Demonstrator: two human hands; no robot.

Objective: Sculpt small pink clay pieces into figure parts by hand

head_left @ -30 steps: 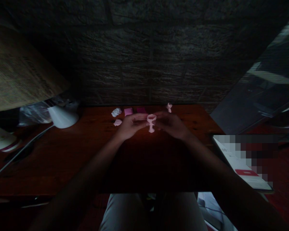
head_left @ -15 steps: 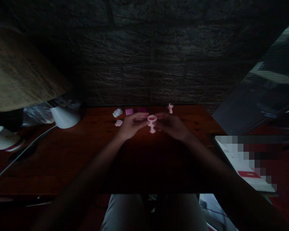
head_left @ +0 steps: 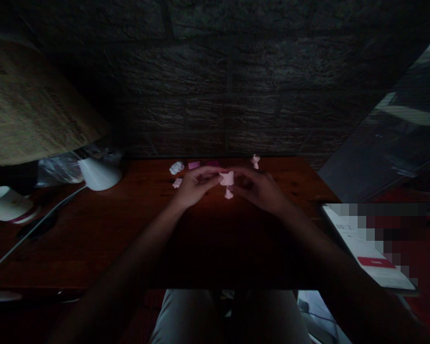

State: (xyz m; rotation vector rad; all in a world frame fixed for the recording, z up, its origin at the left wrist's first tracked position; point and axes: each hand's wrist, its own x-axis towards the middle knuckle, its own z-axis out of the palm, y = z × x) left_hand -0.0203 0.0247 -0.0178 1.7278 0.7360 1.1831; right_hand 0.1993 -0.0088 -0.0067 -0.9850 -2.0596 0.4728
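In the middle of the head view, a small pale pink goblet-shaped piece (head_left: 227, 178) is held above the desk. It looks like thin paper, though the dim light makes the material hard to confirm. My left hand (head_left: 196, 187) pinches its upper part from the left. From the other side, the fingers of my right hand (head_left: 260, 187) close on it, and their tips are partly hidden. Its flared foot (head_left: 229, 193) shows below the fingers. Behind my right hand stands a similar pink piece (head_left: 255, 161).
Left of my hands lie a crumpled white wad (head_left: 177, 167), a small pink crumple (head_left: 177, 183) and a pink square (head_left: 194, 165). A white cone-shaped object (head_left: 99, 174), a cable and a paper cup (head_left: 7, 204) occupy the left. A tablet-like screen (head_left: 372, 262) sits right.
The pink piece has tipped, so its round opening no longer shows and its side faces me. Both hands remain on it. The view has shifted slightly.
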